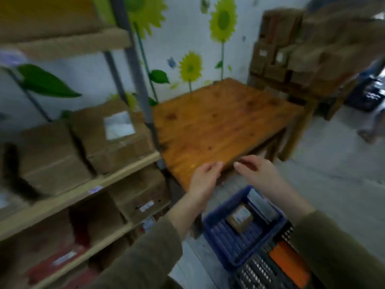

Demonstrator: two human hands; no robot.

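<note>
Where the shelf (83, 190) is running along the left side of the room, brown boxes (52, 159) are sitting on its boards. One of them is showing a pale label (118, 125) on top. More boxes are filling the lower levels, though they are too blurred for me to make out. Behind the shelf, painted sunflowers (223, 19) are climbing up the white wall.

Just right of the shelf post, the table (218, 122) is standing against that wall, its wooden top bare and its near corner pointing towards the person. The left hand (205, 177) is hovering over that corner with its fingers loosely bent and close together, gripping nothing. I cannot tell whether it is touching the wood. The right hand (257, 171) is reaching in beside it at the table's front edge. Its fingers are stretched out and only slightly curved, also holding nothing, and their tips are pointing at the left hand across a narrow gap. Both arms are wearing olive sleeves (145, 257).

Below the hands, a blue basket (210, 226) is resting on a black crate (258, 272), with a small brown carton (239, 219) lying inside it. Farther right, at the back, a stack (291, 49) of brown boxes is leaning up in the corner, well apart from the hands.
</note>
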